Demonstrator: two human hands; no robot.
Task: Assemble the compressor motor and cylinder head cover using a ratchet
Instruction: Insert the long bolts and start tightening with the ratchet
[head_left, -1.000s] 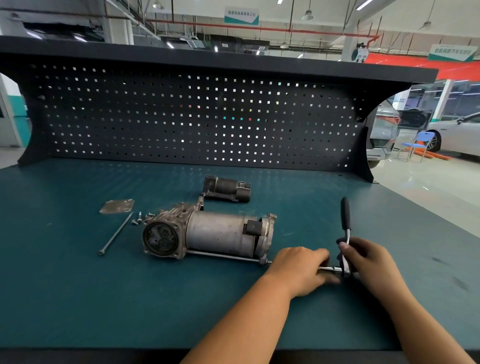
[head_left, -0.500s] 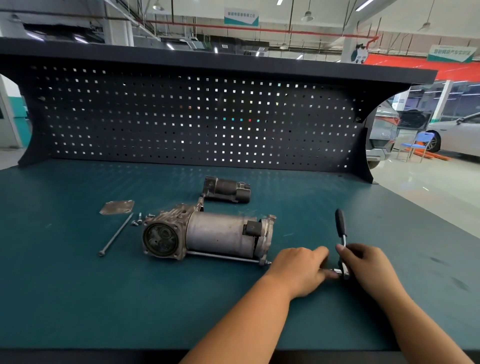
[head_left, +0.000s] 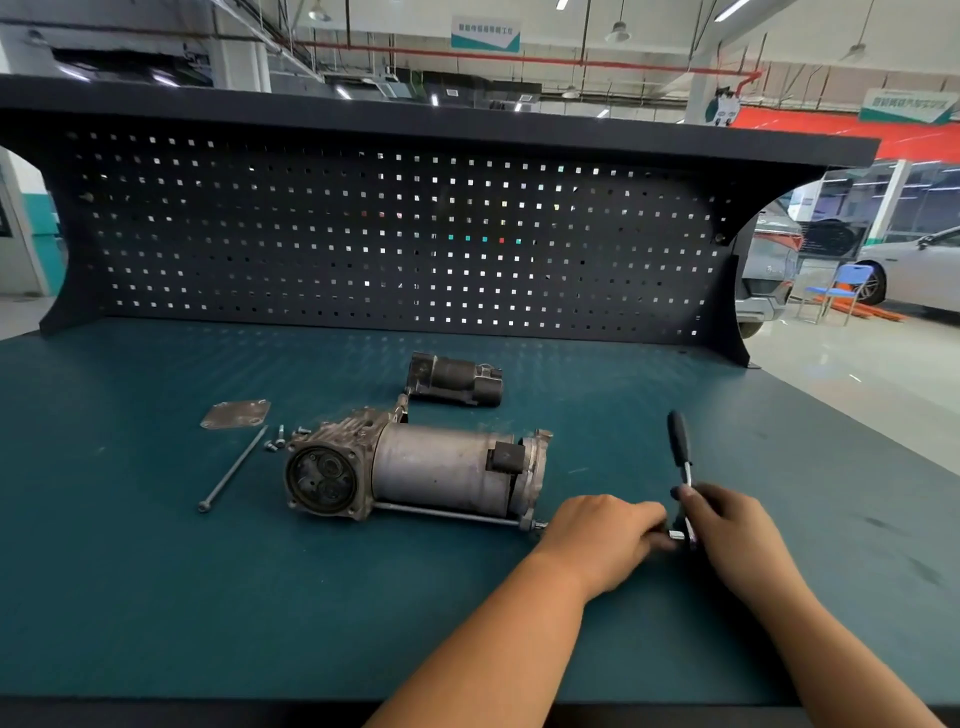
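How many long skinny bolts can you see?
2. One long bolt lies loose on the table, left of the compressor; the second bolt runs along its near side. More may hide behind it.

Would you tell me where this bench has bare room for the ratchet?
Bare mat lies right of the ratchet and in front of the compressor. Crowded left of it: cover plate, long bolt and screws.

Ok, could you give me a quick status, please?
Left hand and right hand both hold the ratchet. Ratchet on the compressor motor's near through-bolt. Loose cover plate lies off to the left; nothing in the way.
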